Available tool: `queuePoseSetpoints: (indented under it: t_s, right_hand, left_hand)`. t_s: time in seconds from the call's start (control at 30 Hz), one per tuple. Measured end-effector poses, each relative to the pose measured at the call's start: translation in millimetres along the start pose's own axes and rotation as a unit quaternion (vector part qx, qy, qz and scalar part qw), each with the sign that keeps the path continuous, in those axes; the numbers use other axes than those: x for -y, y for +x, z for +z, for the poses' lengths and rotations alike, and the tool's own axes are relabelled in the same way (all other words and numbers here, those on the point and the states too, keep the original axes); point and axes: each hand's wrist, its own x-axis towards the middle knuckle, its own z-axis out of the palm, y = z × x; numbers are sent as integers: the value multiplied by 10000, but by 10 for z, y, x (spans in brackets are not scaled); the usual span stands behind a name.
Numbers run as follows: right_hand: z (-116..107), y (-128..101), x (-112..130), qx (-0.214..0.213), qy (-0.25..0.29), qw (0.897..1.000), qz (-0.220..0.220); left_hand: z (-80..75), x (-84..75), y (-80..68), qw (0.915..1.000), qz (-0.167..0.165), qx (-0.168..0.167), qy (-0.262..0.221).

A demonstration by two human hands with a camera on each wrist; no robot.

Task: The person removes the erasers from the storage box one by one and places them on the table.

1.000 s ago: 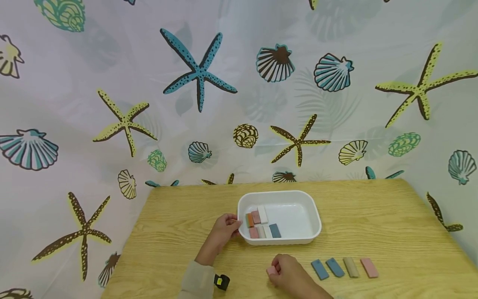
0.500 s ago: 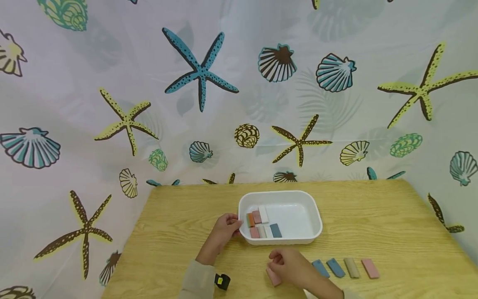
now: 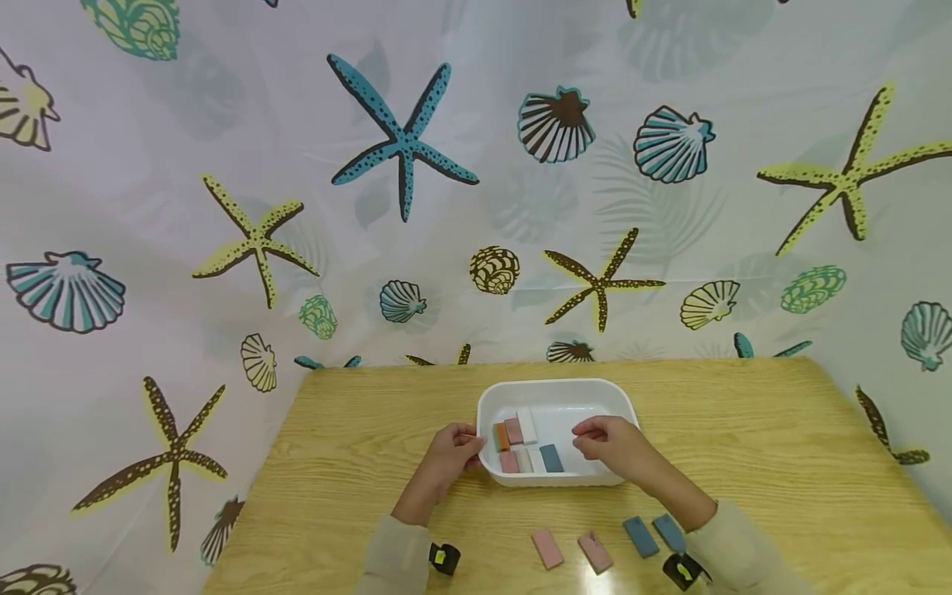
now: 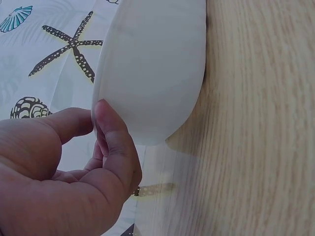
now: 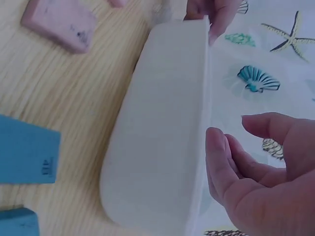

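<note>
A white tray [image 3: 621, 413] sits mid-way across a pale wooden surface [image 3: 781, 446], in front of a curtain [image 3: 402, 149] printed with starfish and shells. Inside the tray, toward its left end, small flat blocks [image 3: 524, 446] lie in two short rows: orange, pink and white behind, pink, pale and blue in front. The left hand [image 3: 446, 459] holds the tray's left rim, thumb and fingers pinching the edge. The right hand [image 3: 613, 442] hovers over the tray's right half with its fingers loosely curled and slightly apart, holding nothing that can be seen. This hand and its forearm cover part of the tray's floor and front wall. On the surface nearer the person lie two pink blocks [image 3: 571, 550] side by side, then two blue blocks [image 3: 654, 535] just to their right, the second partly hidden by the right sleeve. The head view alone shows the blocks inside the tray. The left wrist view shows only the tray's smooth outer wall [image 4: 152, 64] and the thumb tip pressed at its rim. The right wrist view shows the tray's outer wall [image 5: 157, 132] from the side, the right hand's fingers [image 5: 231, 167] apart beyond the rim, and one pink block [image 5: 59, 24] and blue blocks [image 5: 27, 157] on the wood.
</note>
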Motion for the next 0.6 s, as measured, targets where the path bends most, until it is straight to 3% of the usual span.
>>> queuePoseSetpoints:
  t_s: [0.23, 0.43, 0.6]
  right_hand:
    - [6, 82, -163, 39, 228, 9978, 626]
    - [35, 160, -182, 22, -252, 9957, 887]
    - [77, 228, -188, 278, -528, 9949, 816]
  left_hand:
    - [5, 25, 15, 9999, -22, 55, -138]
    - [5, -11, -2, 9998, -29, 88, -186]
    - [-3, -33, -12, 9998, -30, 104, -191]
